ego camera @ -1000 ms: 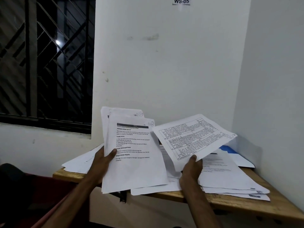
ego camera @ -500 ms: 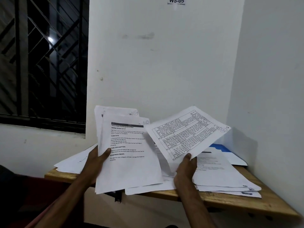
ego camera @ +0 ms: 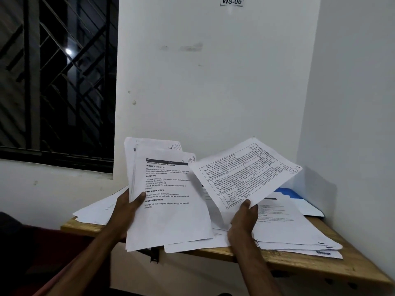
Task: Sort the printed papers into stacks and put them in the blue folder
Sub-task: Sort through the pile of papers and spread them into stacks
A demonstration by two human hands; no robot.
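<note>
your left hand (ego camera: 126,207), low in the frame just left of centre, grips a sheaf of printed pages (ego camera: 168,210) by its left edge. the thumb is curled over the front page and the other fingers are hidden behind. the sheaf stands nearly upright, and its front page shows headings such as "task goal" and "required props". your right hand (ego camera: 243,218), low and right of centre, pinches a single sheet (ego camera: 245,171) at its lower edge with the thumb on top. that sheet carries a printed table and tilts up toward the right of the frame. its left corner sits just beside the sheaf's top right corner; you cannot tell whether they touch. below both hands, loose papers (ego camera: 284,227) lie overlapped on the wooden table (ego camera: 320,265), some hanging over its near edge. further sheets (ego camera: 96,212) stick out past its left end. the blue folder (ego camera: 288,193) lies at the far right of the table, near the corner of the walls, mostly covered by white paper so that only a strip of blue shows. a dark barred window (ego camera: 57,82) fills the upper left of the frame. at the top centre a small label (ego camera: 232,1) reading "ws-05" is stuck to the white wall (ego camera: 213,82).
</note>
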